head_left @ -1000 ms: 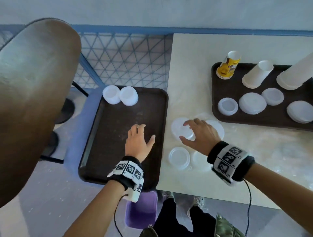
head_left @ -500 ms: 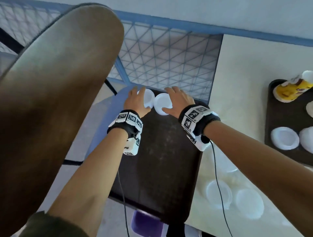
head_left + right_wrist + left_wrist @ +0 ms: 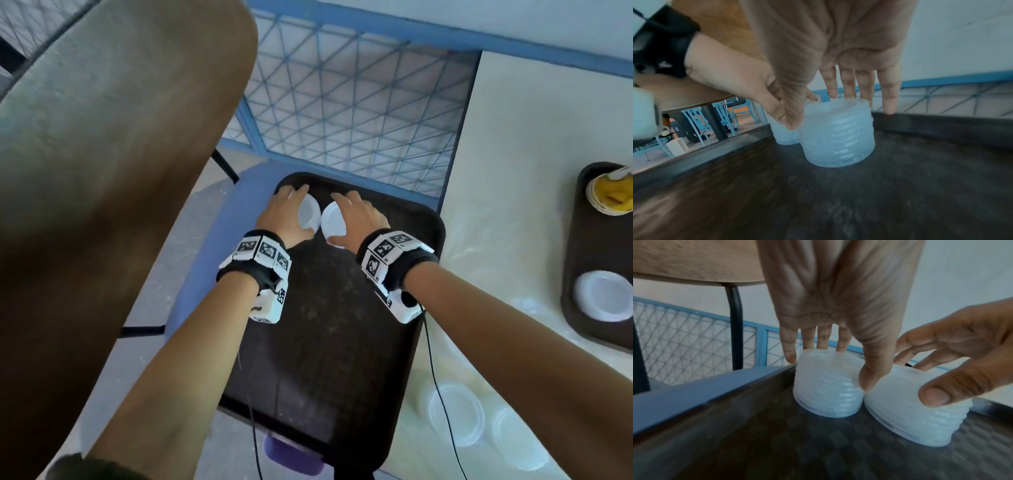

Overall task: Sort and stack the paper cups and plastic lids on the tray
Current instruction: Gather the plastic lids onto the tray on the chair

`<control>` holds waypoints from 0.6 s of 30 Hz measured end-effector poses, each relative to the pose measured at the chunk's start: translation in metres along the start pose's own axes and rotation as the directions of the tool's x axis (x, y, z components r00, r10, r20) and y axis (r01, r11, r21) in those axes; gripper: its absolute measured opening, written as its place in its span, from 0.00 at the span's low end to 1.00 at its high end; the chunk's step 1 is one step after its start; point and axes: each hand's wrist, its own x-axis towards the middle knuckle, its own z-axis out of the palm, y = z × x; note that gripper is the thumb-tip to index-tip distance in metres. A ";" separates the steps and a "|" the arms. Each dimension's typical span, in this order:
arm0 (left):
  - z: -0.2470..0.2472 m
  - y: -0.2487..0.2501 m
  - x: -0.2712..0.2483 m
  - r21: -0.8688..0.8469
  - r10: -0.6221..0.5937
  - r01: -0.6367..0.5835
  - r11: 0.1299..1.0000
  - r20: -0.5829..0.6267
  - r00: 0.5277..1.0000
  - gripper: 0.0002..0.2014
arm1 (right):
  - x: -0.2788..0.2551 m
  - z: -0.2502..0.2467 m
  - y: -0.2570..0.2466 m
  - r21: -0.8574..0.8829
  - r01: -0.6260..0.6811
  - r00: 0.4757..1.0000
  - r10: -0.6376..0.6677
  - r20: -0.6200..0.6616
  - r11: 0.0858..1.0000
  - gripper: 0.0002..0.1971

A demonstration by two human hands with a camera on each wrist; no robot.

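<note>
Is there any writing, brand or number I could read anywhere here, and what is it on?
No readable text anywhere.
Yellow cup: printed design, too blurred to read.
Wrist bands: black-and-white square code patterns, no letters.
Lid stacks and dark tray: plain, no markings.

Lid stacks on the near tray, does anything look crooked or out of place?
The two lid stacks stand touching at the far end of the dark tray. The left stack, gripped by the left hand, leans slightly. The right stack, under the right hand, stands straighter. A few loose lids lie on the table, unstacked.
</note>
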 end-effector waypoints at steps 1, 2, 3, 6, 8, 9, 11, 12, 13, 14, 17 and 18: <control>0.005 -0.001 -0.009 -0.016 -0.012 0.012 1.000 0.012 1.000 0.44 | -0.007 0.004 -0.001 0.019 -0.011 1.000 0.011 0.005 1.000 0.41; 0.011 -0.002 -0.018 -0.029 -0.023 0.023 0.999 0.022 0.999 0.44 | -0.014 0.008 -0.001 0.034 -0.022 1.000 0.022 0.012 0.999 0.40; 0.016 -0.002 -0.029 -0.036 -0.034 0.035 0.999 0.032 0.999 0.44 | -0.021 0.012 -0.002 0.046 -0.032 0.999 0.032 0.020 0.998 0.39; 0.032 -0.002 -0.061 -0.021 -0.069 0.070 0.997 0.048 0.996 0.42 | -0.044 0.027 -0.006 0.063 -0.057 0.997 0.053 0.054 0.996 0.39; 0.043 -0.002 -0.081 -0.007 -0.090 0.091 0.996 0.048 0.995 0.40 | -0.058 0.038 -0.008 0.074 -0.078 0.994 0.071 0.081 0.994 0.40; 0.050 -0.003 -0.091 -0.005 -0.102 0.102 0.995 0.050 0.994 0.40 | -0.064 0.043 -0.010 0.079 -0.088 0.992 0.081 0.097 0.993 0.40; 0.061 -0.003 -0.106 -0.007 -0.124 0.124 0.992 0.045 0.991 0.40 | -0.075 0.053 -0.012 0.070 -0.093 0.989 0.084 0.124 0.993 0.41; 0.065 -0.004 -0.113 -0.006 -0.131 0.132 0.991 0.041 0.990 0.40 | -0.080 0.058 -0.013 0.057 -0.089 0.988 0.081 0.133 0.994 0.41; 0.069 -0.004 -0.117 -0.002 -0.136 0.136 0.991 0.039 0.990 0.39 | -0.084 0.062 -0.014 0.043 -0.086 0.988 0.079 0.136 0.995 0.41; 0.073 -0.005 -0.121 0.001 -0.138 0.138 0.990 0.038 0.990 0.39 | -0.087 0.066 -0.015 0.028 -0.085 0.988 0.081 0.135 0.996 0.42; 0.079 -0.005 -0.128 -0.009 -0.156 0.157 0.988 0.026 0.987 0.40 | -0.092 0.072 -0.016 -0.022 -0.087 0.989 0.089 0.118 0.996 0.43; 0.080 -0.005 -0.129 -0.006 -0.161 0.161 0.987 0.022 0.987 0.40 | -0.092 0.072 -0.017 -0.040 -0.084 0.990 0.088 0.112 0.996 0.43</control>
